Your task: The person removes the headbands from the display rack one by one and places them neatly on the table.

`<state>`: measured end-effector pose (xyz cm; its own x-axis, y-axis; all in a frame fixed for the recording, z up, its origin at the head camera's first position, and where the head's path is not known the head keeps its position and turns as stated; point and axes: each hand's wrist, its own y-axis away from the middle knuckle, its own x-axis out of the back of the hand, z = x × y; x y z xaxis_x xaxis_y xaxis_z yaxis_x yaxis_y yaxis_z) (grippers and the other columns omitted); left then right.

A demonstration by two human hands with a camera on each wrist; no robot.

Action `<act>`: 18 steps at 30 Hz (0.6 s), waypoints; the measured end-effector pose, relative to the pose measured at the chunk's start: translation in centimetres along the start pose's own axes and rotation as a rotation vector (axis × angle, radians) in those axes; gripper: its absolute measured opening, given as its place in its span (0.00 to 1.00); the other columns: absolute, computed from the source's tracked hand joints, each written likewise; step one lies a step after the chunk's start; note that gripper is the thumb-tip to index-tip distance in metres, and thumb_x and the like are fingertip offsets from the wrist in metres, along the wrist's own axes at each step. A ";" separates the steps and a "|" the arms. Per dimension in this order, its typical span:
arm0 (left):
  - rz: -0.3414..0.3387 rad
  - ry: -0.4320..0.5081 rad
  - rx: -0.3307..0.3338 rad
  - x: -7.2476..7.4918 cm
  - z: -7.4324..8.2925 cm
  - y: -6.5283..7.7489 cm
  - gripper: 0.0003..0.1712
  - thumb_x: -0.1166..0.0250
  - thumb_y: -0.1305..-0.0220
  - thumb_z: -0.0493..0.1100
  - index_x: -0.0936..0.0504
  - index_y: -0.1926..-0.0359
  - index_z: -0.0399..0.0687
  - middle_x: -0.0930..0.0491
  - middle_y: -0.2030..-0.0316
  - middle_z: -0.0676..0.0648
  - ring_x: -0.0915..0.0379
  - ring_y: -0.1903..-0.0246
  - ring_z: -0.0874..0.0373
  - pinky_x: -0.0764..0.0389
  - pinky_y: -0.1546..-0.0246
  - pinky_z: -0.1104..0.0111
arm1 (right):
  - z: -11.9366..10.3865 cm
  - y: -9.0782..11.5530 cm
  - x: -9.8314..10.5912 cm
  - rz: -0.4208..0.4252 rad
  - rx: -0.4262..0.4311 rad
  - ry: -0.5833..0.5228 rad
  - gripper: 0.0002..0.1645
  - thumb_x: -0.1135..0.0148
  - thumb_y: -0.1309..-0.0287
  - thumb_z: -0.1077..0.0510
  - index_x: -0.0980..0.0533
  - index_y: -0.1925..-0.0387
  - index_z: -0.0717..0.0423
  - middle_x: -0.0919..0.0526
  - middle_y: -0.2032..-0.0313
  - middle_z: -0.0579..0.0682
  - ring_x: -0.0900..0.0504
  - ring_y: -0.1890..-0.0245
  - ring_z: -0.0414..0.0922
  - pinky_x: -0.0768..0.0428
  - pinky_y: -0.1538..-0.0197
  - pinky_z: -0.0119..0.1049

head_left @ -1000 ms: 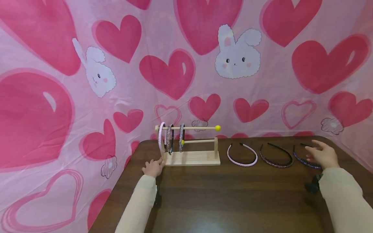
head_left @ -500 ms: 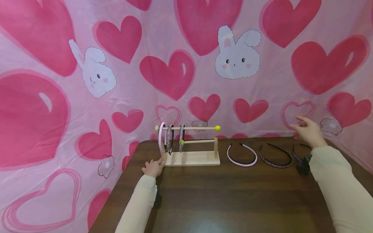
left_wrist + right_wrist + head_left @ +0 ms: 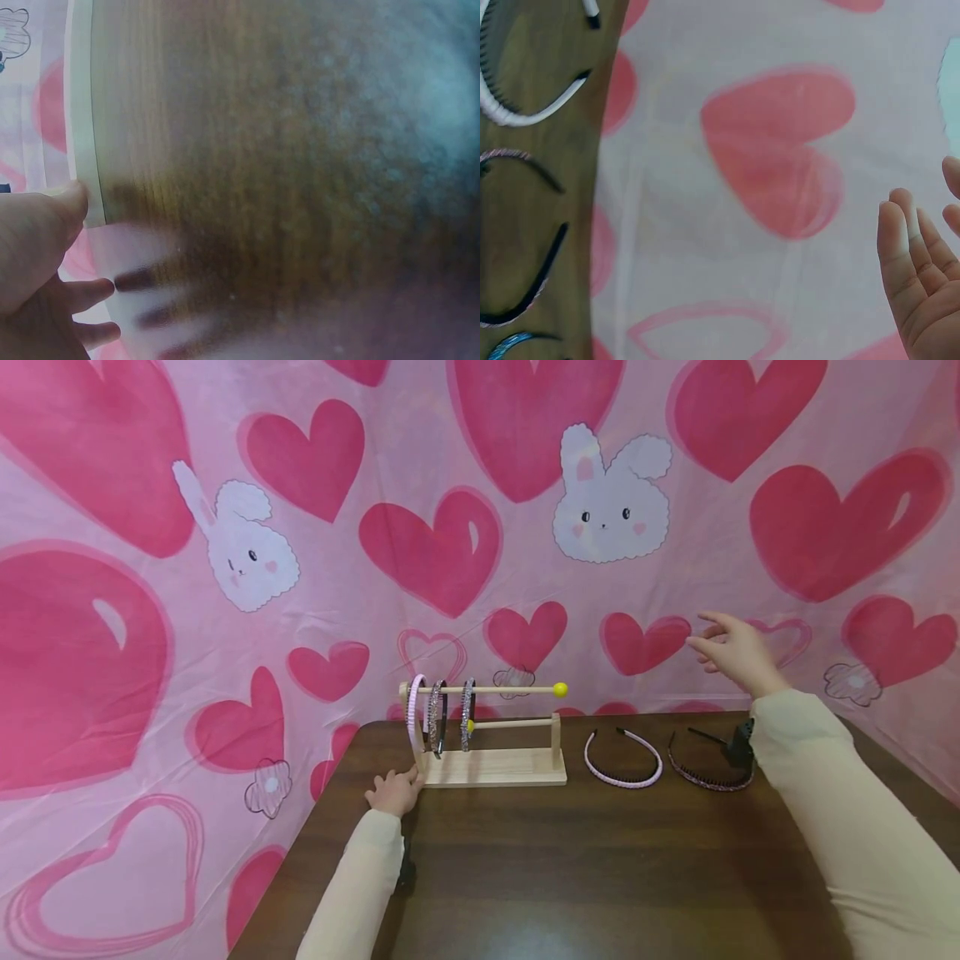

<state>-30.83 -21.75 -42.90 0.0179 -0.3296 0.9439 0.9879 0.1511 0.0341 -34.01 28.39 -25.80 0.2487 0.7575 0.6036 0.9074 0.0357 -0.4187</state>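
The loose pink headband [image 3: 630, 785] lies lower right of centre on the counter [image 3: 540, 860], open ends up-frame, below and left of my right hand [image 3: 738, 652], the nearer, its fingers apart, holding nothing. My left hand [image 3: 393, 793], fingers spread, touches the wooden headband stand [image 3: 491, 768]. No writing shows.

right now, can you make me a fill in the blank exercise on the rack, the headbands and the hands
1. In the head view, the upper rod of the wooden rack ends in a ____ ball.
2. In that view, the left hand touches the rack at its ____ end.
3. There, the headband on the table that lies nearest the rack is ____ in color.
4. The right hand, in front of the backdrop, holds ____.

Missing words: yellow; left; pink; nothing.
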 end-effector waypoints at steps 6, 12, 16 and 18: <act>0.004 0.004 0.004 -0.2 -0.1 -0.2 0.26 0.51 0.32 0.53 0.33 0.36 0.51 0.37 0.41 0.31 0.47 0.45 0.32 0.44 0.52 0.38 | -3.3 -1.2 -1.3 -0.018 0.023 0.008 0.39 0.42 0.40 0.49 0.43 0.33 0.61 0.30 0.53 0.67 0.22 0.74 0.41 0.21 0.70 0.31; 0.032 -0.004 0.000 -0.6 -0.2 -0.4 0.26 0.52 0.32 0.55 0.32 0.36 0.54 0.35 0.43 0.31 0.45 0.46 0.33 0.44 0.53 0.38 | -6.2 -2.1 -2.9 -0.045 0.051 0.025 0.38 0.42 0.40 0.51 0.42 0.34 0.59 0.29 0.54 0.64 0.20 0.70 0.51 0.21 0.64 0.43; 0.034 -0.008 0.003 -0.6 -0.2 -0.4 0.26 0.51 0.32 0.55 0.32 0.36 0.55 0.35 0.43 0.32 0.45 0.46 0.34 0.44 0.52 0.38 | -8.0 -2.5 -4.1 -0.054 0.067 0.043 0.36 0.42 0.40 0.52 0.42 0.34 0.58 0.29 0.52 0.64 0.20 0.66 0.56 0.21 0.62 0.45; 0.033 -0.006 0.001 -0.6 -0.3 -0.5 0.26 0.51 0.32 0.55 0.32 0.36 0.54 0.36 0.42 0.32 0.46 0.45 0.33 0.44 0.52 0.38 | -8.8 -2.7 -4.7 -0.050 0.076 0.048 0.35 0.41 0.40 0.54 0.41 0.34 0.58 0.29 0.52 0.64 0.21 0.65 0.57 0.21 0.62 0.46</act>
<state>-31.26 -21.87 -43.55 0.0499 -0.3191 0.9464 0.9866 0.1629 0.0030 -34.64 18.99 -21.56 0.2217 0.7214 0.6560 0.8912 0.1231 -0.4366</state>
